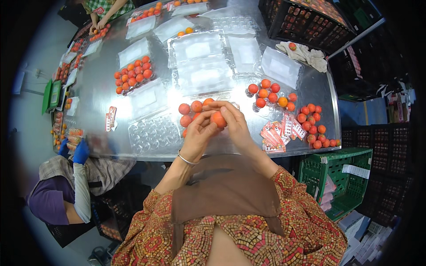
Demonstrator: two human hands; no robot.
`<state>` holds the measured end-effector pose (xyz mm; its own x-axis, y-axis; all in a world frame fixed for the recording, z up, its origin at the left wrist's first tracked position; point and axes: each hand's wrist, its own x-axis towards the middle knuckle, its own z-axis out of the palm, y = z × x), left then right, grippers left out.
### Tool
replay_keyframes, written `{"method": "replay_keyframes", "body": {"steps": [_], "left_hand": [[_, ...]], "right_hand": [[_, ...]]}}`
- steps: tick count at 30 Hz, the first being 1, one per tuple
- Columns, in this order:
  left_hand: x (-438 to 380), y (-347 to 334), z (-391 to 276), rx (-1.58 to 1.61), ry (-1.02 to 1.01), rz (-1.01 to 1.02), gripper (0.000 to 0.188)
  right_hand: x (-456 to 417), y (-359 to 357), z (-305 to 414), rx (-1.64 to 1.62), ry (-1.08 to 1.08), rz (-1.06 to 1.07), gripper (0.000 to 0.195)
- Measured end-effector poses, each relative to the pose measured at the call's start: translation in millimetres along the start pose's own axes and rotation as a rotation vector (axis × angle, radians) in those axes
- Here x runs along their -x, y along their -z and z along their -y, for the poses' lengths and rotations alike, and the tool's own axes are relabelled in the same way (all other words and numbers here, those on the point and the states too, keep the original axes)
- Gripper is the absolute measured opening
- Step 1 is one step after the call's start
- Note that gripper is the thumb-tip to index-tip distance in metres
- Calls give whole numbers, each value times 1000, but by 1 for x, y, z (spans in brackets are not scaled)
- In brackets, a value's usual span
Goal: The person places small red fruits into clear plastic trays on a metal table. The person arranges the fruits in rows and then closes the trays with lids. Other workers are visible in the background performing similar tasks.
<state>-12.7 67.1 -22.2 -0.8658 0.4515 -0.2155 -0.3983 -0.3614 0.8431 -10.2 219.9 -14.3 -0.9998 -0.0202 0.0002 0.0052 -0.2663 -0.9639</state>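
Observation:
Between both hands is one orange-red tomato [218, 119], raised above a clear plastic tray partly filled with tomatoes [196, 106]. My left hand [199, 133], with a bangle at the wrist, has its thumb and fingers against the tomato's left side. The fingers of my right hand [234, 124] curve over its top and right side. The hands hide much of the tray beneath. To the right lie loose tomatoes [273, 97] and a pile of printed labels [274, 134]. An unfilled clear clamshell tray [154, 134] lies to the left.
More loose tomatoes [313, 121] lie near the metal table's right edge [333, 99]. Stacked clear clamshells [203, 63] and a filled tray [134, 74] are farther back. A black crate [306, 25] and a cloth [304, 55] are back right. Co-workers are at the left and far left.

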Motion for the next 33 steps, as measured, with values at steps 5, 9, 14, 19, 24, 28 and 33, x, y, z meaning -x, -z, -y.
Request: {"method": "replay_keyframes", "body": {"steps": [5,9,14,19,24,28,33], "left_hand": [[1,-3,-5,-92,-112,36,49],[-1,-5,-10,-164,-204,57,56],[-2,-3,-5,-353,-331,4,67],[-5,-8,0,-567,-497,-91,69],[0,9,8,-402,-334,-214,44],[8,-3,-2,-458,-268,-217,32],[8,-8,-3,-789,-284,-180,32]], "right_hand": [[1,3,4,-213,-159,-108,35],[10,19,-11,-193,-259,-155,39],[21,24,-4,-159,-208,55,40],[22,22,-10,-143,-119,18,45],[24,25,-15,23,34,23,50],[26,22,-16,134,108,4,47],[24,16,-13,267,177,29,41]]}}
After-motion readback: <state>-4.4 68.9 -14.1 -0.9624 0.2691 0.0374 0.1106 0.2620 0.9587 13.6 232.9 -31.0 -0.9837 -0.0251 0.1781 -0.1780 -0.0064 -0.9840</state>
